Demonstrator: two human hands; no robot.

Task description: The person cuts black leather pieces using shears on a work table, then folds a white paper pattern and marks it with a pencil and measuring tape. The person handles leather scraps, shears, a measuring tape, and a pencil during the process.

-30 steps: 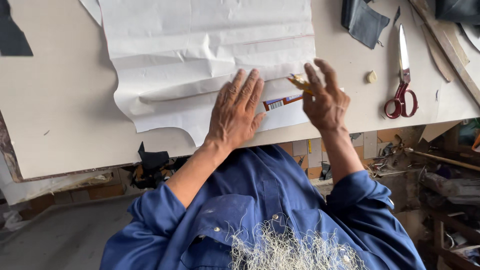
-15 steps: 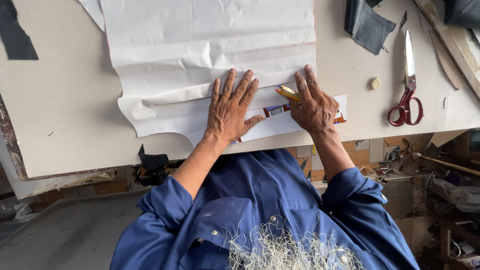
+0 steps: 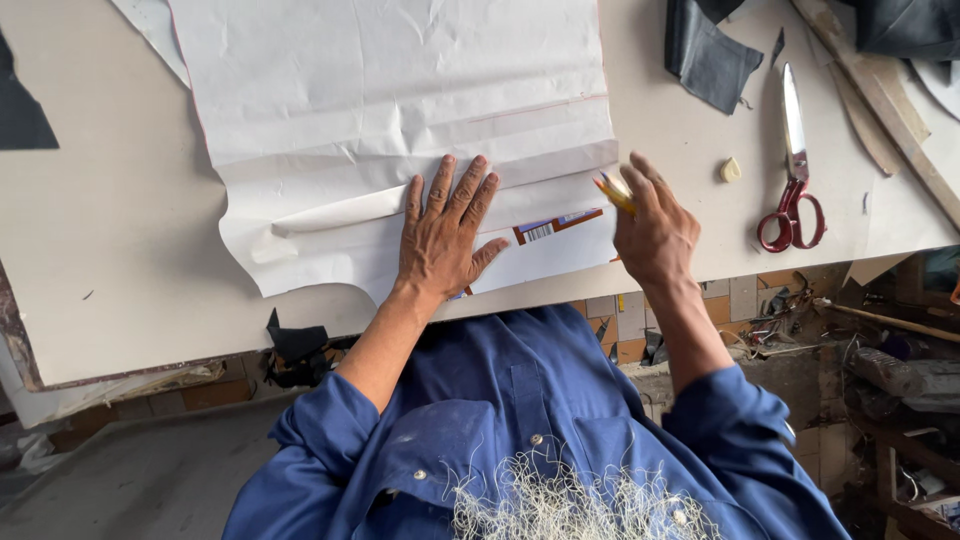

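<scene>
Firmly, the right hand (image 3: 655, 232) keeps its grip pinched on a yellow pencil (image 3: 613, 192), whose tip points at the right edge of the white paper pattern (image 3: 400, 110). The left hand (image 3: 440, 240) lies flat with fingers spread, pressing a folded lower part of that paper onto the worktop (image 3: 110, 250). A printed card strip (image 3: 545, 227) peeks out between the hands. Farther right lie a small chalk piece (image 3: 731, 169) and red-handled scissors (image 3: 792, 170), blades closed. Dark fabric scraps (image 3: 712, 60) sit near the far edge.
</scene>
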